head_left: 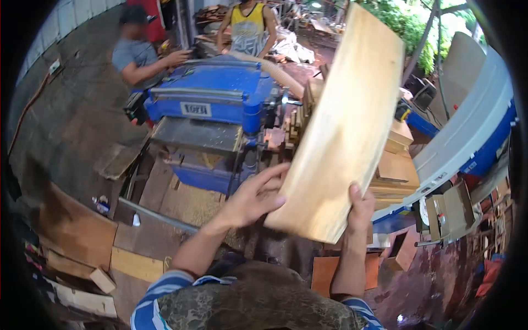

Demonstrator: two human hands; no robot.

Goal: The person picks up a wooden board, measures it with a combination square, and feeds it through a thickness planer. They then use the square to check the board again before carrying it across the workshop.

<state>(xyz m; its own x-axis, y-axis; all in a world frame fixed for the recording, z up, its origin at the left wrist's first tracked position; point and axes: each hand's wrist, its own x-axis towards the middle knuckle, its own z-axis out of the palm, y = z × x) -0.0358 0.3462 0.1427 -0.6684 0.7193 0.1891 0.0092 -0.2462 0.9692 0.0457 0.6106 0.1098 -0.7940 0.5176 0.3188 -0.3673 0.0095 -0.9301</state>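
Note:
A long pale wooden board (344, 121) is held up in front of me, tilted, its far end rising to the top of the view. My right hand (361, 209) grips its lower right edge, thumb on the near face and the other fingers hidden behind. At the lower left edge is my left hand (253, 198), fingers apart and thumb tip right at the board's edge. Beyond the hands stands a blue thickness planer (214, 96), with wood chips on its dark bed (195, 135).
A stack of boards (393, 170) stands behind the held board on the right. Two people, one in a grey shirt (137, 55) and one in a yellow top (247, 25), are behind the planer. A metal bar (159, 214) and wood pieces (137, 264) lie at lower left.

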